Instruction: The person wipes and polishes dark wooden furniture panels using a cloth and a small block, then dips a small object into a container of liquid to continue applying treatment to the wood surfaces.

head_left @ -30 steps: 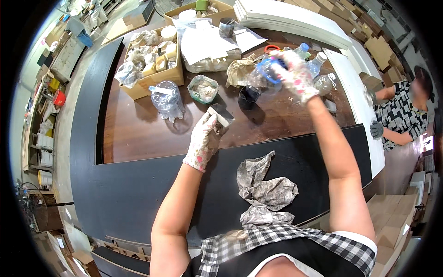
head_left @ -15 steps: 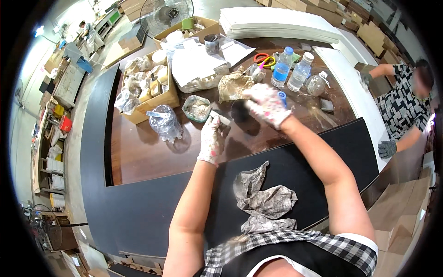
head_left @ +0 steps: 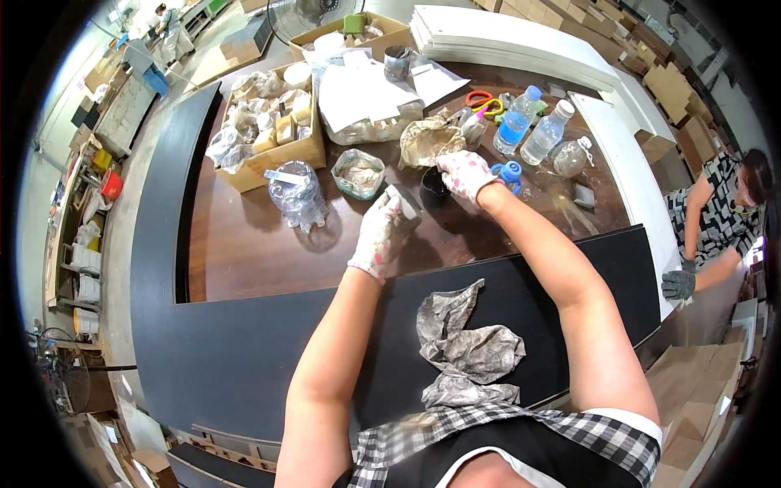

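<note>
Both my hands wear white gloves with a pink pattern. My left hand (head_left: 377, 234) is closed around a small grey block (head_left: 405, 202) and holds it just left of a dark round cup (head_left: 434, 189) on the brown table (head_left: 260, 260). My right hand (head_left: 464, 172) lies on the cup's far rim with its fingers curled over it. A blue-capped item (head_left: 509, 172) stands right beside my right wrist. What is inside the cup is hidden.
Behind my hands are a small green bowl (head_left: 358, 173), a clear plastic bag (head_left: 297, 197), an open cardboard box (head_left: 268, 134) of wrapped items, two water bottles (head_left: 529, 126) and scissors (head_left: 480, 101). A crumpled grey rag (head_left: 465, 346) lies on the black panel (head_left: 244, 350). Another person (head_left: 716, 220) works at the right.
My right hand came down from the bottles at the right, where it held a blue-capped bottle, to the dark cup. My left hand stayed by the cup with the grey block.
</note>
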A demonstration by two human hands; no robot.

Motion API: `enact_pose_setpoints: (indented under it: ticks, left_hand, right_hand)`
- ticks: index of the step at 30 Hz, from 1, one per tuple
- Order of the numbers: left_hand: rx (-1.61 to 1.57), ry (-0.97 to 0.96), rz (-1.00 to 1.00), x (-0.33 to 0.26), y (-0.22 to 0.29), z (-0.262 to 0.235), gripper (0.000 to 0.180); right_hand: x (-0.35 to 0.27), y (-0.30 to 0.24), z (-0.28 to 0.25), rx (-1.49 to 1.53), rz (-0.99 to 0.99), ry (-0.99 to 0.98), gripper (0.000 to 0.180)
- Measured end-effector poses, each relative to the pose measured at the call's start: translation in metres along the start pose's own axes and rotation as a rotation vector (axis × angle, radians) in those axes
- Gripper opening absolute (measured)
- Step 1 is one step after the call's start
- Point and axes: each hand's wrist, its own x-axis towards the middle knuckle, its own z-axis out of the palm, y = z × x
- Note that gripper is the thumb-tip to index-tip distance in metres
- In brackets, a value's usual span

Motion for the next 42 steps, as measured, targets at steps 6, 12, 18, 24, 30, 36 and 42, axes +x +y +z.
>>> enact_pose_setpoints:
  ticks: [6,12,18,24,30,36,42]
  left_hand:
    - [0.079,-0.02,-0.003,0.001,0.0,0.004,0.031]
    - [0.139,-0.014,-0.008,-0.002,0.001,0.015,0.031]
    - [0.124,-0.066,0.004,-0.002,-0.003,0.01,0.029]
    - [0.128,-0.054,0.008,0.0,-0.002,0.011,0.029]
    - [0.159,-0.044,0.015,-0.003,0.0,0.015,0.028]
    - [0.154,-0.037,0.008,0.002,-0.002,0.006,0.031]
    - [0.151,-0.044,0.004,0.003,-0.003,0.008,0.034]
  right_hand:
    - [-0.005,0.002,-0.032,-0.004,-0.128,0.117,0.018]
    - [-0.011,-0.002,-0.055,0.003,-0.176,0.133,0.024]
    - [-0.012,-0.003,-0.063,-0.002,-0.178,0.074,0.03]
    - [-0.017,-0.005,-0.073,0.024,-0.222,0.142,0.028]
    - [-0.02,-0.007,-0.08,0.004,-0.204,0.155,0.028]
    - [-0.02,-0.01,-0.084,0.022,-0.206,0.168,0.028]
    - [-0.024,-0.006,-0.055,-0.06,-0.204,0.197,0.017]
